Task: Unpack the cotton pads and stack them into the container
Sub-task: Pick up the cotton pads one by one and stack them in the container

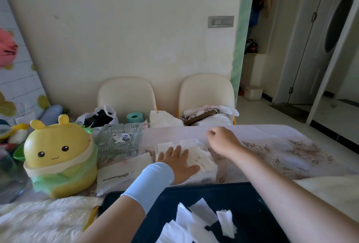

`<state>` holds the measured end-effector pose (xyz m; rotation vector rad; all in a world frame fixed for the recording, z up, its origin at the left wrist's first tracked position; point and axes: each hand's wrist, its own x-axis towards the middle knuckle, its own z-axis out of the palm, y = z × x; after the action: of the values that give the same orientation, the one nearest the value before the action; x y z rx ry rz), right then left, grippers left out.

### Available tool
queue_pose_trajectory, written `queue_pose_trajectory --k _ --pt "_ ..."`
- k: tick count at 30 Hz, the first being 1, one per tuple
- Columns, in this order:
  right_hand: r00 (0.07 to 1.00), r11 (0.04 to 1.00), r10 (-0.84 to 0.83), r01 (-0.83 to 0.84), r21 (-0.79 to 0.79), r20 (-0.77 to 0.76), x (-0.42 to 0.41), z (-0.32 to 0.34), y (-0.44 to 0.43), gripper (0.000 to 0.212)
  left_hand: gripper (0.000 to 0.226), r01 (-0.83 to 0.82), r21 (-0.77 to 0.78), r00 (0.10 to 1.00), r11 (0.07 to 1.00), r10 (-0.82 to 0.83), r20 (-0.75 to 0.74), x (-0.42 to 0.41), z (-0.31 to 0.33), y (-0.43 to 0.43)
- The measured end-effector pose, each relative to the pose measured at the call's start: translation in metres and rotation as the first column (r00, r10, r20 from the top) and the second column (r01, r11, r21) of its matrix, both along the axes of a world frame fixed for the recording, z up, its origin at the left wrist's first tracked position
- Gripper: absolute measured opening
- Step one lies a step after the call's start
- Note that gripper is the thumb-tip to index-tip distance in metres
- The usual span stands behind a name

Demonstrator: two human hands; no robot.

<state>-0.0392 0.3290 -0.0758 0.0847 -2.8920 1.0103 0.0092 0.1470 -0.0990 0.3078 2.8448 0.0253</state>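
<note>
A clear plastic pack of white cotton pads [202, 157] lies on the table in front of me. My left hand [177, 162], with a pale blue wristband, rests flat on the pack with fingers spread. My right hand [223, 139] hovers just right of the pack's far end, fingers curled shut; I cannot tell whether it pinches any wrapper. Loose white pads [196, 221] lie scattered in a dark blue tray [244, 200] near my body.
A yellow cartoon-faced bin with a green liner [58, 157] stands at left. A glass dish [120, 141] sits behind a white packet [120, 174]. Bags, a teal roll [135, 117] and two cream chairs [127, 95] line the far edge.
</note>
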Motion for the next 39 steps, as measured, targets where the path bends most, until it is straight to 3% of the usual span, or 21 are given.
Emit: queue_pose_trajectory --k 2,5,7,9,13,20,23,25,27,29,31,33,36,39 --pt "0.987 0.987 0.154 -0.156 0.039 0.049 0.012 -0.001 -0.001 0.033 0.076 0.029 -0.011 1.000 1.000 -0.029 -0.011 -0.005 -0.005 0.005" --pt "0.936 0.918 0.292 -0.332 0.216 0.198 0.027 -0.016 -0.011 0.070 0.068 0.132 -0.052 0.990 0.990 -0.134 -0.037 -0.012 -0.005 0.008" --pt "0.915 0.861 0.281 -0.373 0.347 0.289 0.030 -0.028 -0.014 0.079 0.063 0.165 -0.064 0.984 0.984 -0.168 -0.050 -0.012 -0.003 0.008" --pt "0.913 0.816 0.255 -0.380 0.436 0.317 0.030 -0.031 -0.016 0.080 0.063 0.072 -0.024 0.995 0.997 -0.074 -0.069 -0.010 -0.006 0.004" --pt "0.937 0.793 0.261 -0.345 0.502 0.232 0.034 -0.024 -0.024 0.070 0.061 0.007 -0.096 0.994 0.995 -0.018 -0.111 -0.011 -0.021 -0.005" --pt "0.933 0.783 0.250 -0.352 0.513 0.259 0.033 -0.035 -0.032 0.064 0.058 0.048 -0.101 0.994 0.994 -0.057 -0.090 -0.007 -0.016 0.001" --pt "0.930 0.841 0.264 -0.351 0.412 0.255 0.036 -0.028 -0.029 0.063 0.059 0.020 0.002 0.999 1.000 -0.020 -0.043 -0.004 -0.008 -0.003" --pt "0.949 0.889 0.275 -0.313 0.333 0.157 0.043 -0.018 -0.023 0.059 0.058 0.027 0.104 0.996 0.994 -0.018 -0.090 0.002 -0.003 -0.007" --pt "0.960 0.925 0.280 -0.276 0.261 0.023 0.056 -0.004 -0.015 0.047 0.054 -0.009 0.304 0.980 0.953 0.069 -0.187 0.014 0.004 -0.010" --pt "0.959 0.945 0.281 -0.271 0.182 -0.032 0.074 0.010 -0.007 0.028 0.043 0.027 0.408 0.961 0.913 0.089 -0.262 0.030 0.011 -0.011" --pt "0.965 0.946 0.258 -0.260 0.194 0.039 0.092 0.020 -0.001 0.020 0.028 0.028 0.485 0.973 0.874 0.087 -0.213 0.048 0.017 -0.007" --pt "0.966 0.927 0.193 -0.237 0.291 0.172 0.107 0.027 0.003 0.025 0.021 -0.008 0.540 0.988 0.842 0.090 -0.125 0.066 0.023 -0.002" --pt "0.895 0.883 0.028 -0.230 0.408 0.445 0.131 0.034 0.006 0.040 0.024 -0.036 0.504 0.998 0.863 0.055 -0.023 0.086 0.027 0.008" --pt "0.839 0.841 -0.033 -0.270 0.469 0.543 0.146 0.028 0.007 0.036 0.024 -0.060 0.540 0.998 0.839 0.053 0.029 0.101 0.024 0.011"
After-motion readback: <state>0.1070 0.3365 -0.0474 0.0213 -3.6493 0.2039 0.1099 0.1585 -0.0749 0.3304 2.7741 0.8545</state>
